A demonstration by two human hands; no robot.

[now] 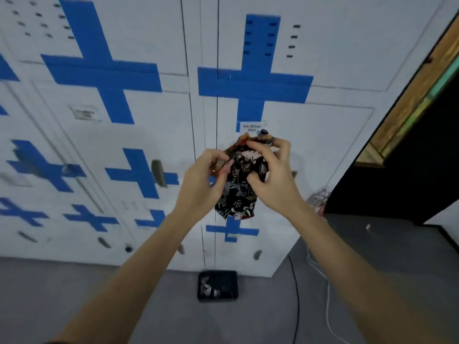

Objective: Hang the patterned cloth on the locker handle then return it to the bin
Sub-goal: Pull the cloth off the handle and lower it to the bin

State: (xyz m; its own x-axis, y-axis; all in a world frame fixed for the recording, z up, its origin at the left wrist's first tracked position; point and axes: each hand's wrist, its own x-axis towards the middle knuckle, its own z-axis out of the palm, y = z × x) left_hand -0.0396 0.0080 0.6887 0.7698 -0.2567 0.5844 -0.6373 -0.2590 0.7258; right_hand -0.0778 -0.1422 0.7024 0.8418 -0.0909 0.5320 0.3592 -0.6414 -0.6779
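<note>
The patterned cloth (238,184), black with white and orange leaf shapes, is bunched up in front of a white locker door. My left hand (206,180) pinches its left edge. My right hand (270,170) grips its top and right side, fingers curled over the fabric. The cloth's lower part hangs free below both hands. A small dark knob (262,132) shows just above the cloth; the locker handle behind it is hidden. A dark bin (217,285) sits on the floor below, against the lockers, with some fabric inside.
White lockers (149,120) marked with blue tape crosses fill the wall ahead; a grey handle (159,173) is on the door to the left. A black cable (295,294) and a white cable (325,294) run across the grey floor at right. A dark doorway (409,157) stands right.
</note>
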